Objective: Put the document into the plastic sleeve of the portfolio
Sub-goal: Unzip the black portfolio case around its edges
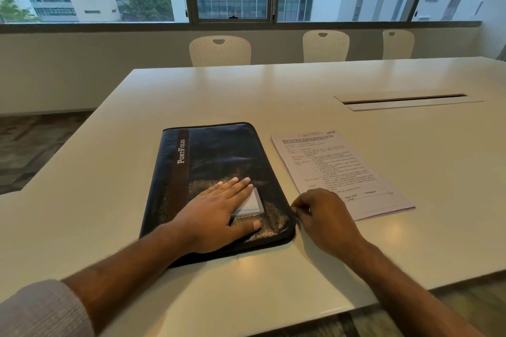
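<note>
You are at the very start: the black zip portfolio (216, 189) lies closed and flat on the white table (356, 85), and no plastic sleeve shows yet. The printed document (339, 172) is untouched as far as I can judge, lying flat just beside the portfolio's right edge with a narrow strip of table between them. Still to do: open the portfolio, find the sleeve, pick up the sheet and slide it in.

Your left hand (219, 210) rests palm-down on the portfolio's near half, fingers straight and pressed close together, thumb spread out toward the near right corner; the fingertips partly cover a small pale card pocket (256, 204) on the cover. Your right hand (323, 216) sits at the portfolio's near right corner, fingers curled in with thumb and forefinger meeting in a pinch right at the edge. I judge that it is on the zip pull, but the pull itself is too small to make out. The back of this hand also hides the document's near left corner.

The portfolio's long axis runs away from you, leaning slightly left at the far end; the "PORTFOLIO" lettering runs along that axis near the left edge. The document lies roughly parallel, its far end also slanting left, with its heading at the far end and the text reading upright to you.
</note>
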Motion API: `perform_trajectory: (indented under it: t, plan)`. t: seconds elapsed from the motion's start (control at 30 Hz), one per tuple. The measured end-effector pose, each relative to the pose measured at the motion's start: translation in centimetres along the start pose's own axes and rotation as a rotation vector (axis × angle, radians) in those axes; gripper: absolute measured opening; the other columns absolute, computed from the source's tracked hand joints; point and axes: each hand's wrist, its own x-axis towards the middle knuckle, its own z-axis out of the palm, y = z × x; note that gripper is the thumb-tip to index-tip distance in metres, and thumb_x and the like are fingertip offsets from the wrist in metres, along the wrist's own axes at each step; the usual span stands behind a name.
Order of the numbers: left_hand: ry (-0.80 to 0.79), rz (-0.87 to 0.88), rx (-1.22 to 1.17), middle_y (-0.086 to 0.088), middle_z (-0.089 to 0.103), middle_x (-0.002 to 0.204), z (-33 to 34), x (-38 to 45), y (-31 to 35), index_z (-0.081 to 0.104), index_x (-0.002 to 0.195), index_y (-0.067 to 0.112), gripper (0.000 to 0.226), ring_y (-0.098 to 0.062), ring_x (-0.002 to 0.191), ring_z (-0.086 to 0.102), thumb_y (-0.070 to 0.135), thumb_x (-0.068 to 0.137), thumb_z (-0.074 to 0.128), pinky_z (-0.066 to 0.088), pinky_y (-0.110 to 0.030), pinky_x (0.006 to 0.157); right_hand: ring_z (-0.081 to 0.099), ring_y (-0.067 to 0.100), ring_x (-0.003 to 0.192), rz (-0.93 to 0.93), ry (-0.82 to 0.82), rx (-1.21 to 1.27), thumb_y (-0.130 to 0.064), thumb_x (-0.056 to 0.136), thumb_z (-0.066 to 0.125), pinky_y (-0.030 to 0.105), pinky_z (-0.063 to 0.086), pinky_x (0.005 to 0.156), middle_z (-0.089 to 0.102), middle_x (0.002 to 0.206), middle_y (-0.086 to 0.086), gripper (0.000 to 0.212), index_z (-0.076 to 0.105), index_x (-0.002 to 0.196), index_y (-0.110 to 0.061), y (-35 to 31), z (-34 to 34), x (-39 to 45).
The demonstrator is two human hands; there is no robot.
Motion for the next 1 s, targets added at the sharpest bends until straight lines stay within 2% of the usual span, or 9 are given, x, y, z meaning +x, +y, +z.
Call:
perform_trajectory:
  t: [0.37, 0.77, 1.0]
  plan:
    - [0.023, -0.034, 0.01, 0.016, -0.005, 0.161, 0.6, 2.3, 0.0, -0.002, 0.154, 0.036, 0.092, 0.002, 0.142, -0.011, 0.088, 0.079, 0.008, -0.007, -0.026, 0.114, 0.058, 0.001, 0.069, 0.137, -0.053, 0.025, -0.028, 0.088, 0.064, 0.009, 0.039, 0.064, 0.062, 0.075, -0.016, 0.009, 0.073, 0.091, -0.026, -2.0, 0.2, -4.3]
    - [0.029, -0.053, 0.009, 0.016, -0.005, 0.161, 0.8, 2.5, 0.0, -0.002, 0.153, 0.035, 0.092, 0.004, 0.138, -0.013, 0.087, 0.078, 0.006, -0.009, -0.026, 0.112, 0.058, 0.003, 0.073, 0.138, 0.003, 0.059, -0.034, 0.088, 0.063, 0.015, 0.047, 0.072, 0.064, 0.08, -0.011, 0.009, 0.069, 0.091, -0.028, -6.0, 3.2, -5.1]
    - [0.026, -0.048, 0.01, 0.013, -0.003, 0.162, 0.7, 2.5, 0.2, 0.0, 0.154, 0.033, 0.092, -0.005, 0.147, -0.007, 0.086, 0.079, 0.006, -0.008, -0.028, 0.114, 0.057, 0.004, 0.073, 0.118, 0.034, 0.074, -0.034, 0.088, 0.062, 0.013, 0.045, 0.069, 0.063, 0.08, -0.012, 0.01, 0.069, 0.087, -0.027, -7.1, 4.4, -5.4]
